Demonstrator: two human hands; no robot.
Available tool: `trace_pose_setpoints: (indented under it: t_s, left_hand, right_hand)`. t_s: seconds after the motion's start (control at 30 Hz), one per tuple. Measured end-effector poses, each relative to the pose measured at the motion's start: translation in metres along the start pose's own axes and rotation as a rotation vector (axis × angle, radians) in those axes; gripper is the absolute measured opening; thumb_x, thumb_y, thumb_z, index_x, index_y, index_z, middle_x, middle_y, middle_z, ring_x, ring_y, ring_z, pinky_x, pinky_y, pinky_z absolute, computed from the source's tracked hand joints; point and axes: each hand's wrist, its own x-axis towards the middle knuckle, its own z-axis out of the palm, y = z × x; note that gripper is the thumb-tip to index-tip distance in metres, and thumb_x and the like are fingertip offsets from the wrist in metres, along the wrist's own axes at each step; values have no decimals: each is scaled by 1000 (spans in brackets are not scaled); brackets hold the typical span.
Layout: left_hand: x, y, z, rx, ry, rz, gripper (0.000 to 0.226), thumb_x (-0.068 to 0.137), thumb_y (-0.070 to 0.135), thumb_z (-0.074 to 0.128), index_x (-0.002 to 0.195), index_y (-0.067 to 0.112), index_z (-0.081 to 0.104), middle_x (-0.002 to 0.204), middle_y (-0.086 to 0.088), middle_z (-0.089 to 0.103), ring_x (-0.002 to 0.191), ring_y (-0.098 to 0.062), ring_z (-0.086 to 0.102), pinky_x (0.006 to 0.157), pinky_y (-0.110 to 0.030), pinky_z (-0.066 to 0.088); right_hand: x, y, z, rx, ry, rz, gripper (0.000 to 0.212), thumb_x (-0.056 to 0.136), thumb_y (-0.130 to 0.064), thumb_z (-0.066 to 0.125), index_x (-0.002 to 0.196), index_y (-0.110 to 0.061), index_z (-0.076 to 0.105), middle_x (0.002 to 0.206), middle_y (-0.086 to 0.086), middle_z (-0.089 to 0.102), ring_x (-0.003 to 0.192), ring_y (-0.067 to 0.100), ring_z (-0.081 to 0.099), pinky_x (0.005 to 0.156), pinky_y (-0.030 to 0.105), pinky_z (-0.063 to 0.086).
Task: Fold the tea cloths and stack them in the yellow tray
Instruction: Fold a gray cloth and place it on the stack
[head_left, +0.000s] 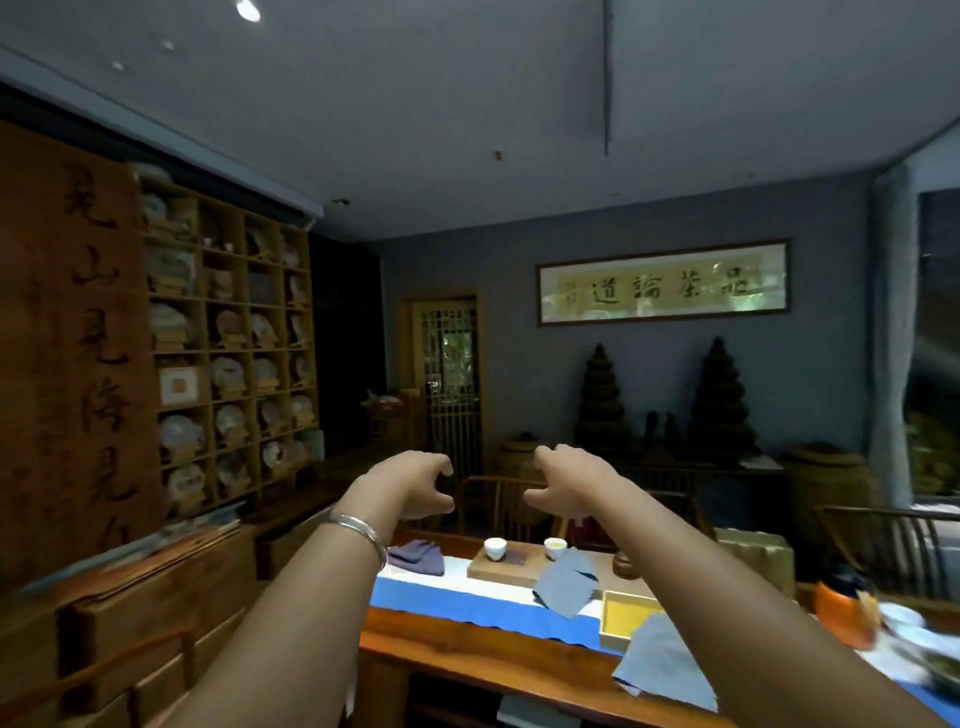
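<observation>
Hands: left hand (415, 486) and right hand (563, 486) were raised, fingers curled, holding nothing | Step: reach | Advice: I judged best taking the grey cloth (565, 581) at 11 o'clock of the yellow tray (623, 618) by two corners.

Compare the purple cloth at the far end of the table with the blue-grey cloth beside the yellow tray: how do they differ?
The purple cloth is dark purple and bunched in soft folds; the blue-grey cloth is paler and spread nearly flat. The purple cloth lies left of the wooden tea board, far from the yellow tray; the blue-grey cloth lies right beside the tray. Both lie unheld on the table, outside the tray; neither is neatly folded.
</observation>
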Motion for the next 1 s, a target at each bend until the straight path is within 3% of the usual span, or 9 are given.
trace_pose_setpoints:
  t_s: [0.23,0.5,1.0]
  left_hand:
    - [127,-10,61,-21,-43,91,54,85,36,66,135,29,47,134,0,54,118,-20,54,85,-26,46]
    - [308,2,109,-11,-64,194,55,85,41,63,136,27,47,135,-2,50,120,-21,51,94,-31,46]
    - [511,-9,186,-12,-81,279,55,86,43,59,136,24,46,134,-4,51,123,-22,49,101,-38,45]
  right_hand:
    - [88,61,48,-26,1,75,56,86,-49,54,130,-16,46,125,8,55,108,25,56,84,36,52]
    - [225,139,69,-95,18,107,54,85,-48,52,126,-14,47,123,10,54,110,28,54,87,40,49]
    - [374,235,159,-78,-16,193,59,83,-50,54,131,-17,45,126,9,52,112,27,54,88,40,49]
